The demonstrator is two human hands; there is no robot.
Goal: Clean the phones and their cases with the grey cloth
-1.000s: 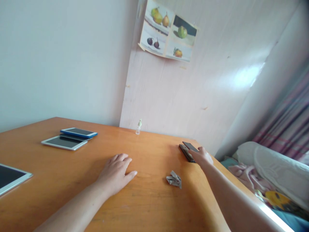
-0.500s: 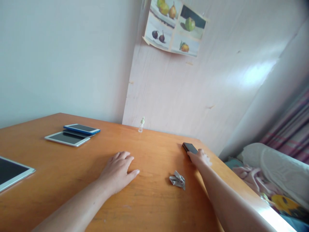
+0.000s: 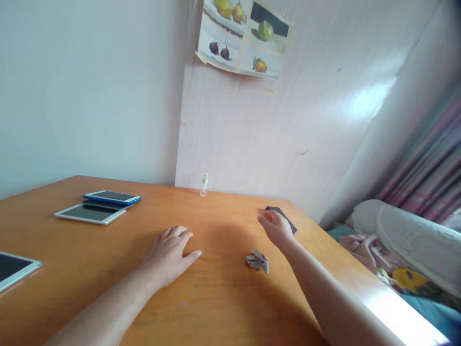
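Note:
My left hand [image 3: 169, 254] lies palm down on the wooden table [image 3: 201, 307], fingers spread and holding nothing. My right hand [image 3: 277, 230] hovers over the right side of the table, its fingers loosely curled with a gap at the thumb and nothing visible in them. Partly behind it lies a dark flat device [image 3: 287, 220], like a phone or small tablet. A crumpled grey cloth [image 3: 258, 260] rests between the hands, nearer the right one.
A blue-edged tablet [image 3: 113, 197] overlaps a white tablet [image 3: 90, 213] at the back left. Another white tablet [image 3: 18, 269] is cut off at the left edge. A small clear pump bottle [image 3: 203, 186] stands by the wall. Bedding [image 3: 406, 235] lies beyond the table's right edge.
My right hand has let go of the dark device and moved up and left from it. My left hand stays on the table. The whole view has shifted slightly.

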